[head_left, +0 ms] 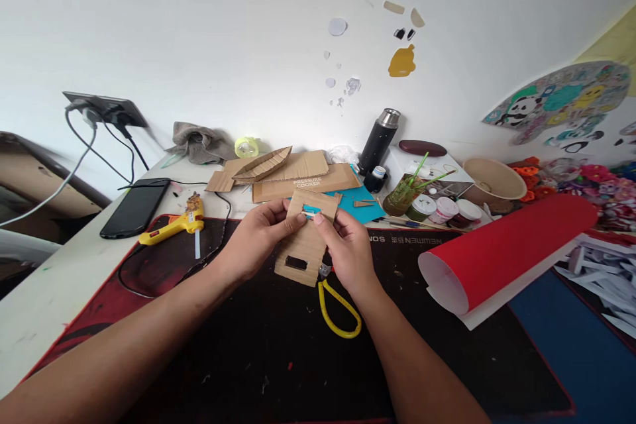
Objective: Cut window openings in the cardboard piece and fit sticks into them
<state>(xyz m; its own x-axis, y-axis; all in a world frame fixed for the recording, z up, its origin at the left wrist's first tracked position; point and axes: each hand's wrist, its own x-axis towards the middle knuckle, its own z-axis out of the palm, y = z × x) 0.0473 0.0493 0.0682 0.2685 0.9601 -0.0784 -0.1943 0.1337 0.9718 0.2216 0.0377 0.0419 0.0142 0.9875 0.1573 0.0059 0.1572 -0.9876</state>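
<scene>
Between my two hands I hold a piece of corrugated cardboard (308,248) up over the black mat. It has two cut slots; dark mat shows through the lower one, and a small blue piece (312,210) shows at the upper one. My left hand (261,235) grips the left edge, its thumb beside the upper slot. My right hand (350,248) grips the right edge, its thumb tip at the blue piece. The far-side fingers are partly hidden behind the cardboard. Scissors with yellow handles (340,318) lie on the mat below, their blades mostly covered.
A yellow glue gun (173,222) and a black phone (135,209) lie at left. Behind are cardboard scraps (308,179), a blue sheet (360,204), a black flask (380,139) and several jars (444,209). A red paper roll (511,252) lies at right.
</scene>
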